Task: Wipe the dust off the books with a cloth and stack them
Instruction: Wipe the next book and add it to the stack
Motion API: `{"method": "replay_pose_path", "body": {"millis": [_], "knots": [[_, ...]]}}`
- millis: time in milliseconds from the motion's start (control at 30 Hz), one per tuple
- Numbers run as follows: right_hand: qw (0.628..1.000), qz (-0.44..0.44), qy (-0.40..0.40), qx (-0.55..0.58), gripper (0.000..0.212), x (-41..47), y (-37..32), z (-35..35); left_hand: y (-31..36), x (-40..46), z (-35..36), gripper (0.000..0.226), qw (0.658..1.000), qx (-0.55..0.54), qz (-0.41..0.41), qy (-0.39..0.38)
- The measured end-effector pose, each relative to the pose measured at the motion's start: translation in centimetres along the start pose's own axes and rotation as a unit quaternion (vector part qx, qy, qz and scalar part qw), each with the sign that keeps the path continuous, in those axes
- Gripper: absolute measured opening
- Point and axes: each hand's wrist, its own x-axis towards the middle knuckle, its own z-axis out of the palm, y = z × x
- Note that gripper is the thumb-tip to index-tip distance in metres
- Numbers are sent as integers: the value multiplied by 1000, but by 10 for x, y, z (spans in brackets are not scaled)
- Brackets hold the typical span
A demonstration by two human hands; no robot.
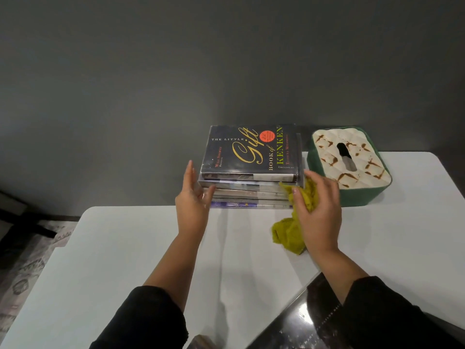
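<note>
While a dark book [327, 321] waits nearest on the table [125, 248], the right hand [318, 207] bunches the cloth [289, 235] against the stack [249, 172]; the left hand [192, 197], fingers straight, braces it. Steadying both sides should keep edges flush.

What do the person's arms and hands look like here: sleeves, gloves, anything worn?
Two bare hands, no gloves: left hand, right hand. No rings, watch or markings visible. Both arms wear loose black sleeves ending partway up the forearm, leaving the wrists uncovered.
</note>
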Motion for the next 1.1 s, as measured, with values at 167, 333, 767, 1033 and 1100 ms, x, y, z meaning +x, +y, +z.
{"method": "replay_pose_path", "body": {"millis": [167, 333, 767, 1033, 1100], "knots": [[1000, 11, -5, -1, 35, 12, -8, 9, 1, 1, 4, 36, 999, 37, 14, 20], [1000, 28, 0, 4, 31, 16, -9, 11, 4, 2, 6, 32, 999, 29, -7, 43], [998, 50, -32, -31, 47, 13, -5, 13, 9, -2, 4, 31, 998, 31, -5, 47], [997, 55, -52, -16, 56, 15, -4, 12, 4, 1, 4, 54, 999, 3, -32, 18], [994, 90, -68, 7, 69, 15, 2, 8, -5, 5, 3, 57, 998, 24, -64, -15]]}}
